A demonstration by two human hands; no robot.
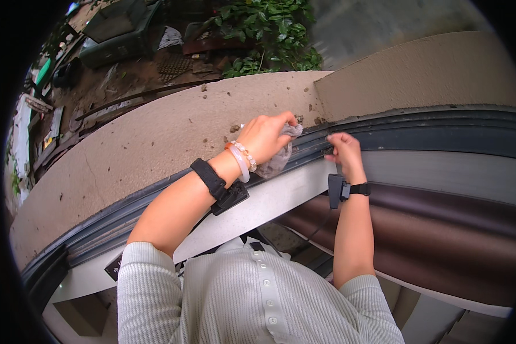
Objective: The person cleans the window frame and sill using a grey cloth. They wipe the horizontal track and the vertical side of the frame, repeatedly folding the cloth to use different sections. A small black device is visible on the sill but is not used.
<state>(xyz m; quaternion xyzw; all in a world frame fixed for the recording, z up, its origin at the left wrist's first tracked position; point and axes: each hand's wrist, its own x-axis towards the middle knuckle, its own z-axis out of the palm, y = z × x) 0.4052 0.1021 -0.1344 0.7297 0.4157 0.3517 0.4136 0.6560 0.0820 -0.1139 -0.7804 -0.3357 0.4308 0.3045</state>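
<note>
My left hand (264, 135) grips a crumpled grey cloth (276, 163), which hangs over the dark metal window track (305, 146). A pale bangle and a beaded bracelet circle that wrist. To its right, my right hand (347, 152) is raised at the corner where the track meets the side frame (434, 134). Its fingers are bent around a small gap, with something dark by the fingertips; whether they hold it is unclear. Each wrist wears a black strap with a small device.
Beyond the track lies a beige outer ledge (150, 146) dotted with dirt clumps. A white inner sill (279, 189) runs on the near side. Brown, curtain-like material (438, 232) is at the right. Below outside are leafy plants (271, 30) and a dark green armchair-like object (116, 38).
</note>
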